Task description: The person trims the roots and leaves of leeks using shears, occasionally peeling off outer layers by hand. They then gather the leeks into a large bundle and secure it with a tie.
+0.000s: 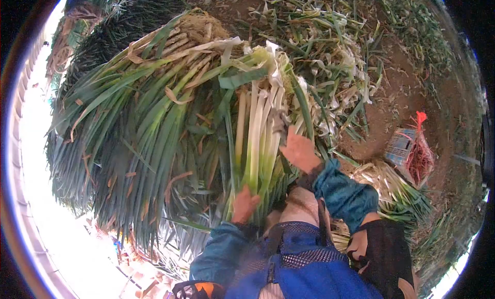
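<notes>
wears loose, wrinkled teal sleeves (344, 195) gathered into dark cuffs (305, 182); also wears a bright blue garment (322, 279) with panels of open mesh (301, 228), dark straps (323, 222) and a dark buckle (271, 272). at the legs, shows black cloth (388, 252); by the left sleeve, shows an orange patch (204, 288) edged in black.

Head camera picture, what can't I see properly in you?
Head view: the grey thing by the right hand is too blurred to name.
Head view: whether the left hand grips the pale stalks is hidden by the hand itself.
Head view: any print on the red-topped bag is too small to read.
</notes>
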Demonstrator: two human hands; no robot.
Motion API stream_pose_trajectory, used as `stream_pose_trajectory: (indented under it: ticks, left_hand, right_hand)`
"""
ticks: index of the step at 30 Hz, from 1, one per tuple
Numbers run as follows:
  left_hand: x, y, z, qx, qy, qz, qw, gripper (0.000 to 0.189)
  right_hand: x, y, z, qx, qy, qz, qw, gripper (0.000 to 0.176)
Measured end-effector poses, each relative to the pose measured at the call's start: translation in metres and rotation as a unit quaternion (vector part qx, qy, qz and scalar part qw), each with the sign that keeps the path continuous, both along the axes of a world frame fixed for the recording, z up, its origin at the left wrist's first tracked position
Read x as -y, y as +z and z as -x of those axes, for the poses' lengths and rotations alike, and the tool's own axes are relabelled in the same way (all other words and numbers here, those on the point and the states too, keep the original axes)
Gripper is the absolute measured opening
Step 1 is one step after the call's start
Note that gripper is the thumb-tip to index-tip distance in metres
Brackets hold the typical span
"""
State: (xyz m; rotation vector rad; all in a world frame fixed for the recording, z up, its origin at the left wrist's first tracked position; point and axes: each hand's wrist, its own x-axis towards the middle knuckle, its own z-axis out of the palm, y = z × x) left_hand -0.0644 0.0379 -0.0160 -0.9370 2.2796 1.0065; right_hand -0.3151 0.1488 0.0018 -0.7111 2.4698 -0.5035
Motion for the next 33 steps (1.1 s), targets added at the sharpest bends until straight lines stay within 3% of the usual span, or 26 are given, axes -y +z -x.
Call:
stream_pose_trajectory:
  ticks: [3,7,8,10,11,12,13,14,15,17,23,24,25,27,32,33]
  left_hand:
    - [0.004,0.004,0.001,-0.011,0.013,-0.035,0.999,0.044]
    - [0.02,0.011,0.014,0.005,-0.063,-0.043,0.997,0.041]
    - [0.038,0.024,0.023,0.033,-0.143,-0.057,0.987,0.039]
    - [0.087,0.05,0.056,-0.01,-0.141,0.028,0.99,0.034]
    - [0.114,0.05,0.065,-0.082,-0.058,0.126,0.987,0.031]
    - [0.149,0.08,0.091,-0.086,-0.139,0.239,0.957,0.026]
    - [0.192,0.063,0.096,-0.191,-0.047,0.329,0.924,0.025]
    - [0.223,0.076,0.107,-0.202,-0.05,0.442,0.873,0.032]
    - [0.269,0.071,0.1,-0.249,-0.252,0.682,0.64,0.041]
    - [0.3,0.093,0.118,-0.074,-0.034,0.559,0.825,0.04]
    - [0.293,0.049,0.096,0.047,-0.151,0.548,0.821,0.025]
    - [0.28,0.045,0.09,0.007,-0.179,0.562,0.807,0.022]
    - [0.264,0.042,0.083,-0.032,-0.205,0.574,0.792,0.019]
    - [0.215,0.045,0.081,-0.015,-0.218,0.544,0.81,0.014]
    - [0.103,0.037,0.041,0.031,-0.219,0.481,0.849,0.025]
    - [0.087,0.035,0.035,0.031,-0.208,0.458,0.864,0.029]
  right_hand:
    - [0.0,0.003,0.002,-0.004,0.007,0.038,0.999,0.066]
    - [-0.01,0.021,-0.029,0.061,0.059,0.006,0.996,0.069]
    - [-0.015,0.019,-0.03,0.078,0.072,0.001,0.994,0.07]
    - [-0.021,0.018,-0.014,0.048,0.04,0.007,0.998,0.07]
    - [-0.021,0.021,-0.009,0.034,0.022,0.008,0.999,0.071]
    - [-0.019,0.026,-0.012,0.039,0.027,0.003,0.999,0.07]
    - [-0.018,0.034,-0.017,0.044,0.032,-0.002,0.999,0.069]
    - [-0.019,0.039,-0.021,0.046,0.036,-0.007,0.998,0.069]
    - [-0.025,0.042,-0.029,0.045,0.072,0.036,0.996,0.067]
    - [-0.03,0.047,-0.042,0.077,0.075,0.06,0.992,0.067]
    - [-0.013,0.07,-0.056,0.132,0.083,0.055,0.986,0.062]
    - [-0.007,0.07,-0.059,0.129,0.082,0.064,0.986,0.059]
    - [-0.002,0.071,-0.062,0.128,0.082,0.071,0.986,0.057]
    - [0.008,0.074,-0.069,0.166,0.094,0.069,0.979,0.065]
    - [0.025,0.076,-0.103,0.203,0.15,0.065,0.965,0.069]
    - [0.024,0.075,-0.102,0.189,0.151,0.082,0.967,0.057]
